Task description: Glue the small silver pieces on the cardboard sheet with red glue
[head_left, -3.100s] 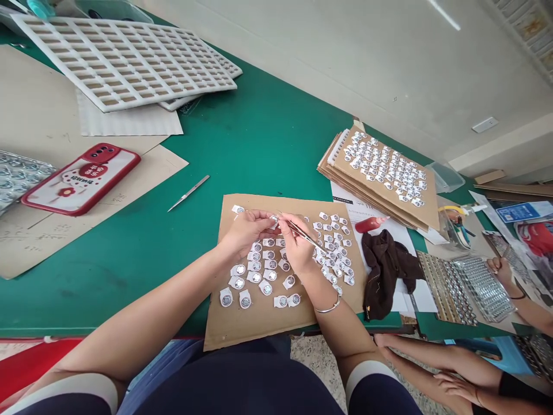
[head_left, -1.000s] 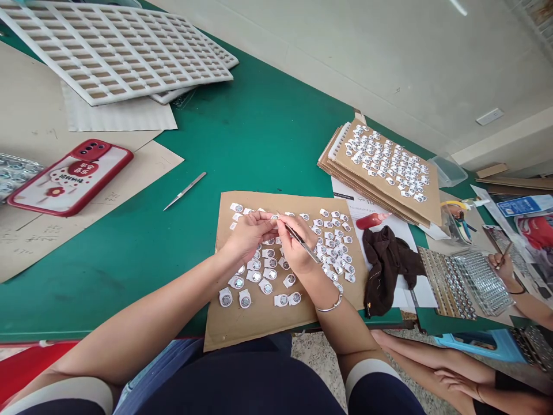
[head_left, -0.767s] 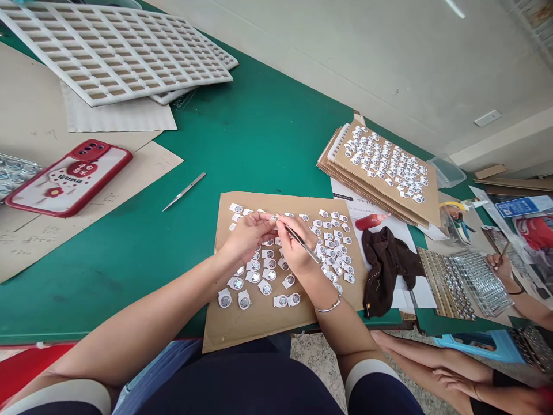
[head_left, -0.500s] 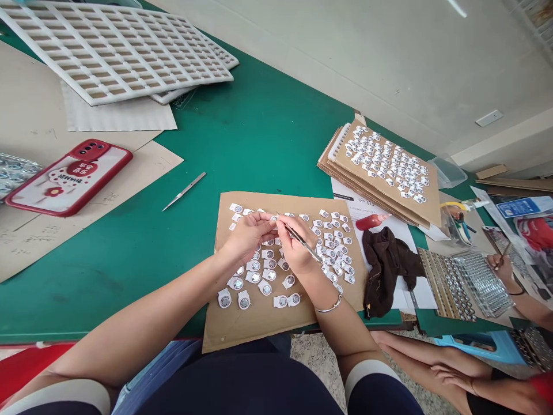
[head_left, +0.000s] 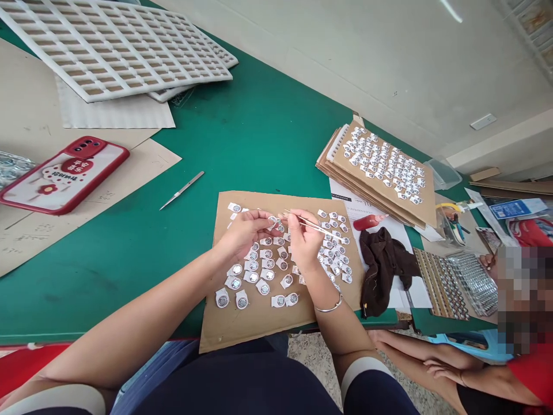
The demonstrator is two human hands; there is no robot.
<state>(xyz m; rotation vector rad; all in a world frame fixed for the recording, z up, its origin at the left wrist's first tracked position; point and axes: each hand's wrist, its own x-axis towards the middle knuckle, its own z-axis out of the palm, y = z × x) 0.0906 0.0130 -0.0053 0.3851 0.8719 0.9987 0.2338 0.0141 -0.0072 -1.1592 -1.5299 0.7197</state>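
Observation:
My left hand (head_left: 245,233) pinches a small round silvery piece with a white tab (head_left: 272,222) between thumb and fingertips. In my right hand (head_left: 305,245) is a pair of tweezers (head_left: 317,226), its tips pointing left toward that piece. Whether the tips touch it is too small to tell. Both hands are over a brown cardboard sheet (head_left: 242,337), on which many similar round pieces on white tabs (head_left: 264,287) lie in loose rows. My hands hide some of them.
Another pair of tweezers (head_left: 182,190) lies on the green table (head_left: 242,132). To the left are a red-cased phone (head_left: 64,176) and white gridded trays (head_left: 121,52). On the right are stacked cardboards (head_left: 384,167), a red bottle (head_left: 367,222), dark cloth (head_left: 384,265) and a co-worker (head_left: 496,380).
My hands have come slightly apart, and the right hand with the tweezers has turned, its tips lifted. The co-worker at the right has leaned farther into view.

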